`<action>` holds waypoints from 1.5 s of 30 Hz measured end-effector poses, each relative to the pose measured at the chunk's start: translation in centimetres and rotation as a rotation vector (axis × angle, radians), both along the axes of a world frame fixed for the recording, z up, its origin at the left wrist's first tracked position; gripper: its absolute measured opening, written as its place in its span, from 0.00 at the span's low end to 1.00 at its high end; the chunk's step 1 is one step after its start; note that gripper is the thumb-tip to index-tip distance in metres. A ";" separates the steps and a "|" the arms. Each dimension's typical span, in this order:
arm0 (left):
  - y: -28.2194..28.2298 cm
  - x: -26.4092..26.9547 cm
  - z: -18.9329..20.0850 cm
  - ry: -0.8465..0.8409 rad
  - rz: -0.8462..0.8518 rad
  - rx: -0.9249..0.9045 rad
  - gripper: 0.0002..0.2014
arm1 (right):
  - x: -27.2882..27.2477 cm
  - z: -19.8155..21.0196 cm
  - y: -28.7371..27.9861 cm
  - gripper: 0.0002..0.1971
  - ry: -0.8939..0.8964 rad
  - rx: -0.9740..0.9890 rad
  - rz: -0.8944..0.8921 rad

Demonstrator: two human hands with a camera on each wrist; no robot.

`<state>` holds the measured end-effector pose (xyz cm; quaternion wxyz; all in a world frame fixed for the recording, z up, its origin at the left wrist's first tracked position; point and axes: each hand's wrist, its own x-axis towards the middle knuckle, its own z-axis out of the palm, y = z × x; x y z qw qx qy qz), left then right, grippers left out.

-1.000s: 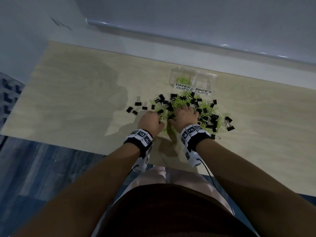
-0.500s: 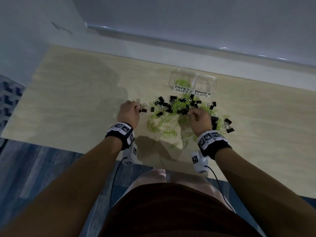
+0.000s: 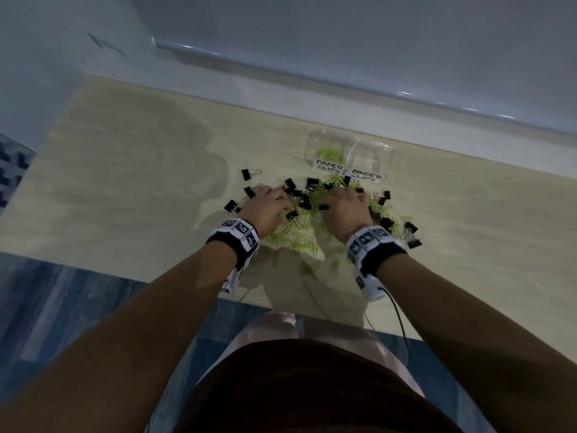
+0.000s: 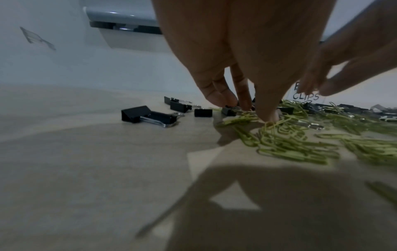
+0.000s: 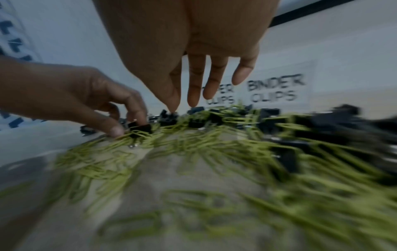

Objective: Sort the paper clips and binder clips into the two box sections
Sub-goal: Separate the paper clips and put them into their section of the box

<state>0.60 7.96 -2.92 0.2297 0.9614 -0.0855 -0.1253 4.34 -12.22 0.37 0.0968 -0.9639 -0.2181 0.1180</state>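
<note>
Head view shows both hands down in a mixed heap of green paper clips (image 3: 301, 242) and black binder clips (image 3: 312, 183) spread on the pale wooden worktop (image 3: 131, 182), just in front of a clear two-part box (image 3: 349, 157). The box stands at the far edge of the heap, its labels facing the person, most likely so each kind can be dropped in with a short reach. Its paper-clip section (image 3: 327, 151) already holds a few green clips; the binder-clip section (image 3: 371, 157) looks bare, so the sorting is probably only begun.

The left hand (image 3: 268, 206) works the left side of the heap. From its wrist camera the fingers (image 4: 266, 112) point down with the tips touching the green clips, and the right wrist view shows the thumb and a finger curled close beside a black binder clip (image 5: 140, 129); whether they actually pinch it I cannot tell.

The right hand (image 3: 343, 204) hovers over the middle of the heap with its fingers (image 5: 194, 95) straight and slightly spread, the thumb tip touching a black clip (image 5: 169, 117) but gripping nothing. A few binder clips (image 3: 246, 175) lie apart to the left.
</note>
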 end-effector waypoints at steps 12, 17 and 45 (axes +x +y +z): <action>-1.4 0.7 1.0 0.144 -0.114 0.051 0.16 | 1.6 -1.3 3.9 0.10 0.144 -0.101 0.046; -1.4 0.6 0.8 0.125 -0.169 -0.027 0.18 | 1.3 -1.2 2.3 0.08 0.168 0.141 -0.087; 4.9 -2.3 1.0 0.019 0.233 -0.139 0.23 | -2.4 -0.2 -0.3 0.31 0.352 0.058 0.139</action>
